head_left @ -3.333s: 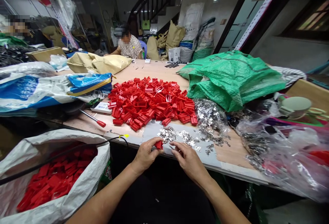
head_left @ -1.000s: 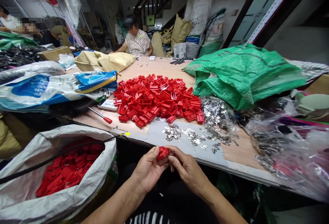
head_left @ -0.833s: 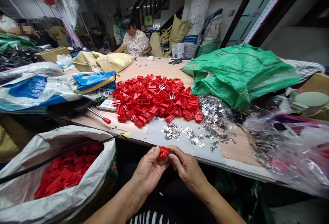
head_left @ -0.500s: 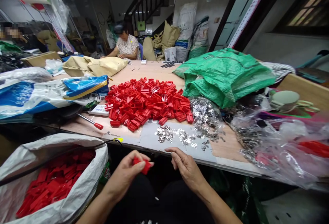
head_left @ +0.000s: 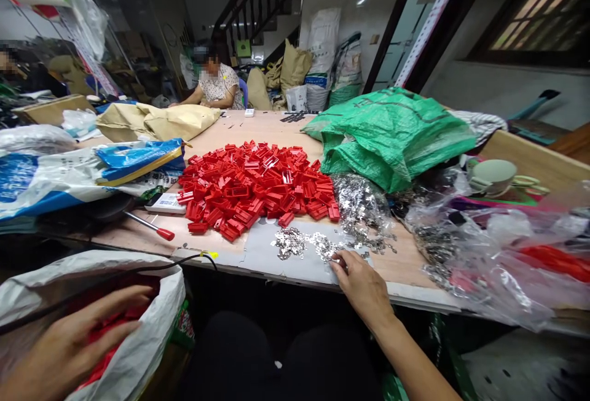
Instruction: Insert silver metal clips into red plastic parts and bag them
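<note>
My left hand (head_left: 87, 339) reaches into the mouth of a white woven sack (head_left: 173, 290), its fingers stretched apart over red plastic pieces (head_left: 99, 370). Nothing shows in its grasp. At the table's front edge, my right hand (head_left: 364, 287) has thumb and forefinger pinched at the near side of some small flat silvery metal pieces (head_left: 322, 243). Whether a piece is between those fingertips is hidden. Left of them lies another small heap of metal pieces (head_left: 289, 244), on a grey sheet (head_left: 262, 253). Behind rises a big pile of red plastic parts (head_left: 258, 186).
A clear bag of metal pieces (head_left: 362, 201) and a green woven bag (head_left: 391, 137) lie right of the pile. A red-tipped tool (head_left: 163, 233) and a white box (head_left: 166, 203) are on the left. Across the table sits another person (head_left: 221, 85).
My left hand has moved left from over my lap to the sack; the red piece it held is no longer visible in it. My right hand has gone forward to the metal pieces.
</note>
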A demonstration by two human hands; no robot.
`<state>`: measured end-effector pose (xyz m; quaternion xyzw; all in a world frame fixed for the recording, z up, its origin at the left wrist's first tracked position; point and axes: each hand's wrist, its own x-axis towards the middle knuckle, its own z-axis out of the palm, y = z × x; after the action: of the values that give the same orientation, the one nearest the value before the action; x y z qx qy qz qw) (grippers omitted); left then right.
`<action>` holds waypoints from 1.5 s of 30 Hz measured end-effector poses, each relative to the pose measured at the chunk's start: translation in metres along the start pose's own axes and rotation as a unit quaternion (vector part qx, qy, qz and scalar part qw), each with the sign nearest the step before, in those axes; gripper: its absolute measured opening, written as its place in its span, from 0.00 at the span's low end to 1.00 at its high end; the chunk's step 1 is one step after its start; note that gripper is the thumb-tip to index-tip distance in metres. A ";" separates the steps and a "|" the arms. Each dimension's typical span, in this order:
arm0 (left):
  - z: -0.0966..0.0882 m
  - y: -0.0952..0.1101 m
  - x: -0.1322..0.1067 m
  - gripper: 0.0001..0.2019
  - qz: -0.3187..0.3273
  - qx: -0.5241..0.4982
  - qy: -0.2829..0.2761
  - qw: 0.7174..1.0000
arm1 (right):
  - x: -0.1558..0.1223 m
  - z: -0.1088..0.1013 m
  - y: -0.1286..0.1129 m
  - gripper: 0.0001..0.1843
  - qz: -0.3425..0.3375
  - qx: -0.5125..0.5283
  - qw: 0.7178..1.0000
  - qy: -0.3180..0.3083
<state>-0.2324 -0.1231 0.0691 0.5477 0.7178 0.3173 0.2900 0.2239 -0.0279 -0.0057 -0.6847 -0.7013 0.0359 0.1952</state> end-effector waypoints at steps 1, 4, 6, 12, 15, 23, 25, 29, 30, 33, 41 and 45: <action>0.015 0.013 -0.002 0.20 0.010 0.001 -0.070 0.998 | 0.000 0.002 -0.002 0.07 0.004 -0.013 1.000 -0.004; 0.071 0.058 -0.005 0.17 0.071 -0.048 -0.164 0.983 | 0.001 0.006 -0.004 0.07 0.018 -0.036 0.999 -0.009; 0.112 0.084 0.003 0.17 0.124 -0.075 -0.190 0.971 | 0.001 0.008 -0.003 0.08 0.018 -0.037 0.999 0.000; 0.206 0.129 0.072 0.12 0.208 -0.036 -0.055 0.976 | -0.003 0.018 0.004 0.13 0.000 -0.017 0.996 0.090; 0.232 0.147 0.106 0.08 0.180 0.040 -0.040 0.982 | -0.006 0.022 0.006 0.15 -0.012 -0.006 0.993 0.119; 0.267 0.166 0.138 0.11 0.120 0.173 -0.034 0.977 | -0.009 0.033 0.013 0.17 -0.032 -0.003 0.984 0.177; 0.268 0.166 0.140 0.11 0.121 0.180 -0.033 0.976 | -0.009 0.035 0.015 0.17 -0.033 -0.008 0.983 0.180; 0.258 0.167 0.139 0.08 0.132 0.159 -0.034 0.978 | -0.011 0.036 0.018 0.15 -0.038 0.003 0.983 0.181; 0.253 0.167 0.137 0.07 0.134 0.147 -0.033 0.979 | -0.011 0.035 0.017 0.15 -0.036 0.013 0.983 0.180; 0.237 0.163 0.127 0.11 0.138 0.100 -0.024 0.985 | -0.011 0.031 0.016 0.16 -0.019 0.055 0.984 0.166; 0.205 0.121 0.071 0.25 -0.088 -0.573 -0.230 0.782 | -0.007 0.011 0.008 0.19 0.050 0.216 0.968 0.115; 0.201 0.109 0.045 0.24 -0.148 -0.661 -0.322 0.661 | -0.010 -0.003 -0.014 0.18 0.061 0.273 0.956 0.090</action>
<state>-0.0237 -0.0303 0.0240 0.1664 0.2528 0.4648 0.8321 0.2113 -0.0388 -0.0002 -0.6470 -0.6013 0.1763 0.4345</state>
